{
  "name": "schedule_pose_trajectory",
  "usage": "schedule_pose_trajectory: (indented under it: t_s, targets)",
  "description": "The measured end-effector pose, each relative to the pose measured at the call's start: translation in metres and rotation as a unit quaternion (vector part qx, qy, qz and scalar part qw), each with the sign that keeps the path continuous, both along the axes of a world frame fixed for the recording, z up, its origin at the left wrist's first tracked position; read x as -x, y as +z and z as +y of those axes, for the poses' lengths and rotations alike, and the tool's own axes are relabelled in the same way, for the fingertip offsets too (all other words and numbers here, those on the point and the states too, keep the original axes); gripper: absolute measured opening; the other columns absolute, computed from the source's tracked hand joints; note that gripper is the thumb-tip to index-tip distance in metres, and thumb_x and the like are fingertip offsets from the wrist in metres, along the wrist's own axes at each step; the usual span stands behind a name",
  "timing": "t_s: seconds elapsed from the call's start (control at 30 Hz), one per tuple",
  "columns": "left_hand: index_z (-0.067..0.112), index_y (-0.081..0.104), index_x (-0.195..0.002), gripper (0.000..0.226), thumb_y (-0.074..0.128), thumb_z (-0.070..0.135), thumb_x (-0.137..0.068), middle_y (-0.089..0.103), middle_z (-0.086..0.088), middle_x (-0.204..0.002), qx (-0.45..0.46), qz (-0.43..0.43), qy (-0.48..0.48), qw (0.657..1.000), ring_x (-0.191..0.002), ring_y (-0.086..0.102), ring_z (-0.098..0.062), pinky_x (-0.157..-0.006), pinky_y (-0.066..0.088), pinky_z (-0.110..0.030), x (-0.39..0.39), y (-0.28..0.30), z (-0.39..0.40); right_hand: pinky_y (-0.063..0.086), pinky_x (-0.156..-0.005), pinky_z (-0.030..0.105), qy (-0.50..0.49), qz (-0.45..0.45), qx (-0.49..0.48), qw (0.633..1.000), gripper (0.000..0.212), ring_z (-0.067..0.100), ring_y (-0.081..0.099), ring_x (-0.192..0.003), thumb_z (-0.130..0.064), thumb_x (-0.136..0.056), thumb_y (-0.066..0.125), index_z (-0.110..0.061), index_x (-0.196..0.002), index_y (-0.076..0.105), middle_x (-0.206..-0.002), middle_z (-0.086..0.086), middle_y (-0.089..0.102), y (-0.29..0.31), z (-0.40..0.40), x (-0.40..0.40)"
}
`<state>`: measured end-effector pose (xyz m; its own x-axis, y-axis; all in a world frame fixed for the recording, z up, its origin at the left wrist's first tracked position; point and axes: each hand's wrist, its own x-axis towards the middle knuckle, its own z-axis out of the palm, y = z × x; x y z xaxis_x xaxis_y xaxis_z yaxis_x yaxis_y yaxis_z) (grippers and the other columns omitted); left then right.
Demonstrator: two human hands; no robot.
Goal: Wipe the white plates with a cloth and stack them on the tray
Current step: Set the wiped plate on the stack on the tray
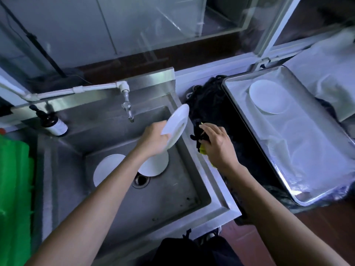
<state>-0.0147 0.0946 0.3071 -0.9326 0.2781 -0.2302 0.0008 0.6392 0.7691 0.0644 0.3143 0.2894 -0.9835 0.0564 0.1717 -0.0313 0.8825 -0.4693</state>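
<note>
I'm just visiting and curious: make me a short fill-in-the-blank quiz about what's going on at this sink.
1. The left hand holds a white ____ tilted above the sink.
2. The right hand grips a yellow and black ____.
3. The number of plates lying in the sink basin is ____.
4. One plate already lies on the metal ____.

Missing words: plate; cloth; two; tray

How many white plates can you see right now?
4: one held tilted in the left hand over the sink, two in the basin, one on the tray. More could be hidden beneath.
</note>
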Motion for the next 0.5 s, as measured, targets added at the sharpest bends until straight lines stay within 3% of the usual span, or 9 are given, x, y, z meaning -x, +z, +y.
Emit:
schedule_pose_trajectory:
  t_s: [0.07, 0.13, 0.23, 0.3, 0.37, 0.43, 0.5]
  targets:
    - [0.010, 0.057, -0.093, 0.004, 0.055, 0.011, -0.090, 0.060, -0.009, -0.080, 0.076, 0.063, -0.043, 0.994, -0.074, 0.058, -0.033, -0.066, 0.049, -0.041, 0.003, 0.008, 0.026, 0.047, -0.092, 0.049, -0.028, 0.008, 0.007, 1.000, 0.049, 0.031, 0.051, -0.116, -0.012, -0.092, 0.067, -0.013, -0.139, 0.055, -0.143, 0.000, 0.054, 0.000, 0.028, -0.001]
    - [0.017, 0.060, -0.102, 0.018, 0.051, 0.008, -0.090, 0.060, -0.012, -0.081, 0.148, 0.122, -0.083, 0.978, -0.075, 0.059, -0.040, -0.060, 0.052, -0.046, 0.006, 0.015, 0.053, 0.046, -0.095, 0.045, -0.054, 0.016, 0.018, 0.998, 0.049, 0.029, 0.050, -0.117, -0.015, -0.092, 0.068, -0.016, -0.140, 0.055, -0.142, -0.001, 0.055, 0.000, 0.057, -0.001]
    - [0.030, 0.061, -0.121, 0.039, 0.049, 0.006, -0.094, 0.055, -0.006, -0.080, 0.210, 0.173, -0.121, 0.955, -0.068, 0.054, -0.034, -0.051, 0.037, -0.036, 0.014, 0.022, 0.091, 0.042, -0.100, 0.039, -0.084, 0.025, 0.038, 0.995, 0.049, 0.029, 0.049, -0.120, -0.013, -0.092, 0.068, -0.015, -0.139, 0.056, -0.141, 0.002, 0.056, 0.000, 0.096, -0.001]
    - [0.036, 0.057, -0.136, 0.051, 0.050, 0.005, -0.095, 0.059, -0.010, -0.086, 0.236, 0.211, -0.137, 0.939, -0.071, 0.055, -0.036, -0.056, 0.036, -0.034, 0.020, 0.025, 0.117, 0.041, -0.100, 0.038, -0.099, 0.026, 0.050, 0.994, 0.048, 0.031, 0.049, -0.120, -0.011, -0.091, 0.068, -0.014, -0.138, 0.056, -0.139, 0.002, 0.057, 0.000, 0.120, -0.001]
    - [0.037, 0.055, -0.141, 0.061, 0.050, 0.001, -0.092, 0.069, -0.014, -0.101, 0.254, 0.241, -0.155, 0.924, -0.087, 0.064, -0.040, -0.062, 0.043, -0.037, 0.028, 0.028, 0.145, 0.040, -0.099, 0.037, -0.110, 0.027, 0.063, 0.992, 0.049, 0.032, 0.050, -0.117, -0.009, -0.090, 0.068, -0.013, -0.137, 0.057, -0.138, 0.002, 0.058, -0.001, 0.142, -0.001]
    - [0.038, 0.051, -0.143, 0.072, 0.046, -0.004, -0.085, 0.072, -0.011, -0.116, 0.260, 0.243, -0.177, 0.918, -0.102, 0.065, -0.041, -0.075, 0.053, -0.043, 0.035, 0.030, 0.175, 0.037, -0.097, 0.031, -0.121, 0.029, 0.074, 0.990, 0.049, 0.031, 0.049, -0.116, -0.008, -0.089, 0.068, -0.013, -0.137, 0.057, -0.138, 0.002, 0.058, -0.001, 0.165, -0.001]
    - [0.040, 0.048, -0.145, 0.079, 0.042, -0.007, -0.082, 0.070, -0.004, -0.128, 0.270, 0.250, -0.194, 0.909, -0.110, 0.064, -0.039, -0.086, 0.054, -0.047, 0.039, 0.033, 0.205, 0.035, -0.098, 0.029, -0.137, 0.027, 0.086, 0.987, 0.050, 0.031, 0.048, -0.118, -0.009, -0.089, 0.068, -0.014, -0.138, 0.056, -0.139, 0.003, 0.057, -0.001, 0.188, -0.002]
